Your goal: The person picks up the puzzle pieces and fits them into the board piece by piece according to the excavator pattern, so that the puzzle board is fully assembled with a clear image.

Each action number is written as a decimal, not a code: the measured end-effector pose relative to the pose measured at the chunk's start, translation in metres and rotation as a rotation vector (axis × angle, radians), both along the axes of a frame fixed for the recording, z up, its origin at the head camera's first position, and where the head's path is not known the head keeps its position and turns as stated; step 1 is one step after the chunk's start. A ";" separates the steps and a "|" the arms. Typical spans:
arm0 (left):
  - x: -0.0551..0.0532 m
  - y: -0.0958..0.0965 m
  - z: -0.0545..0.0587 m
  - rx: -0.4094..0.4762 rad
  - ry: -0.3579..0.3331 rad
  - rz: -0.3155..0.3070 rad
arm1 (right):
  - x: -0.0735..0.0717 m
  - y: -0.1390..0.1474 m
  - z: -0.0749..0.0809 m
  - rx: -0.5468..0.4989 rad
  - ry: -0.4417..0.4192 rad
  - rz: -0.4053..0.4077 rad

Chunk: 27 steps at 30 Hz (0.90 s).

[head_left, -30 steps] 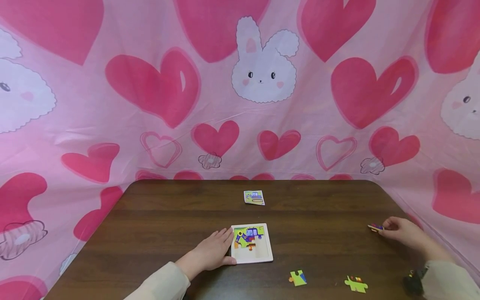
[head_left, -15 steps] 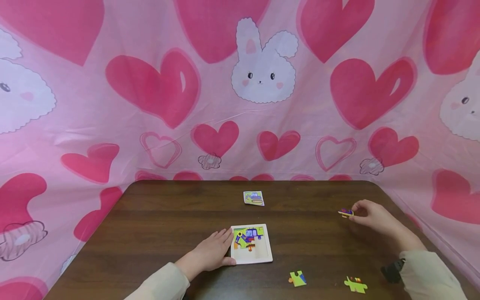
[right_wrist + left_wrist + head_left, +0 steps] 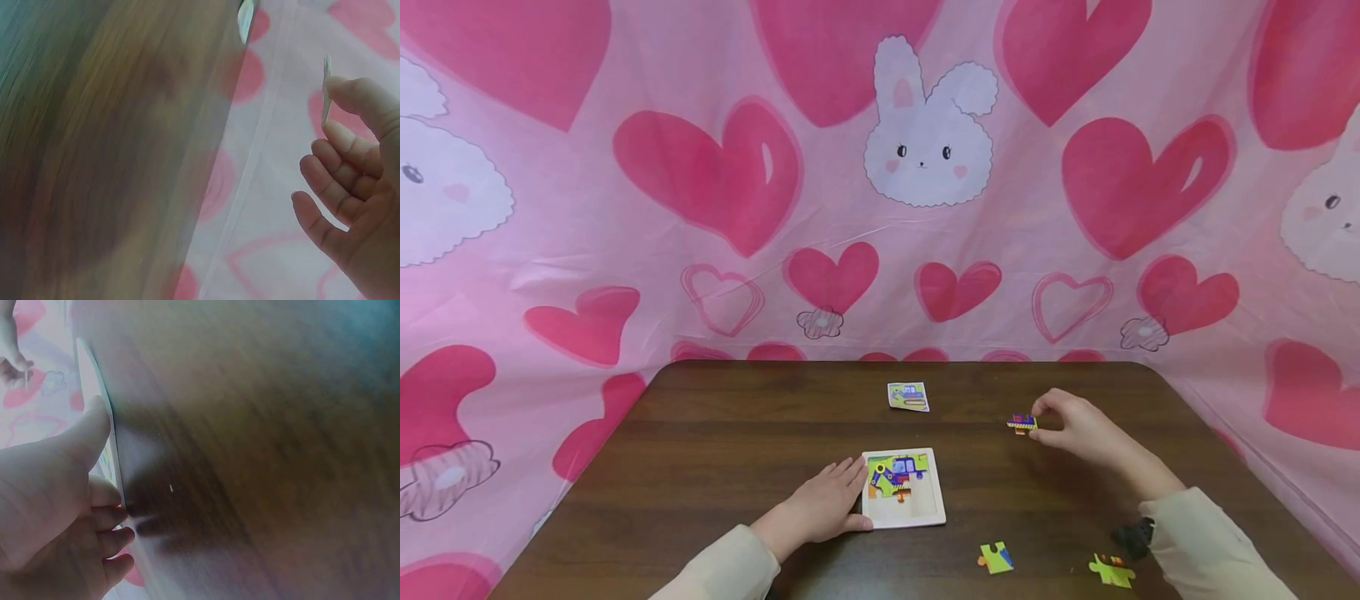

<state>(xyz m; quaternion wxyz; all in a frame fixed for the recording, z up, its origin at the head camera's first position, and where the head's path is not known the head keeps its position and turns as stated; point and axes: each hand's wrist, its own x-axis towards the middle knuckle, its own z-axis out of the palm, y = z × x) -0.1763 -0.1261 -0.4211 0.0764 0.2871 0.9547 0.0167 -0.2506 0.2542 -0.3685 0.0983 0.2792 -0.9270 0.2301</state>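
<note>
My right hand (image 3: 1078,427) pinches a purple, red and yellow-striped jigsaw piece (image 3: 1022,423) between thumb and fingertips, raised over the right part of the table. Seen edge-on in the right wrist view, the piece (image 3: 326,90) sits between thumb and index finger while the other fingers curl loosely. With fingers extended, my left hand (image 3: 822,504) rests against the left side of a white-framed puzzle board (image 3: 910,524). Its thumb (image 3: 95,422) touches the frame's near edge. The board's upper part holds fitted pieces showing a digger; its lower and right parts show bare base.
Two loose green jigsaw pieces lie nearer me: one with a blue corner (image 3: 996,558), another with red marks (image 3: 1112,571). A small digger picture card (image 3: 908,396) lies behind the board. Beyond the brown table (image 3: 760,408) hangs a pink heart-patterned cloth (image 3: 842,208).
My right hand has carried the jigsaw piece leftward from the table's right side, toward the board. The left hand and the board have stayed put.
</note>
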 end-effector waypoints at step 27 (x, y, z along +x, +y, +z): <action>-0.001 0.000 -0.001 -0.011 -0.018 0.008 | 0.023 -0.113 -0.036 0.098 -0.108 0.206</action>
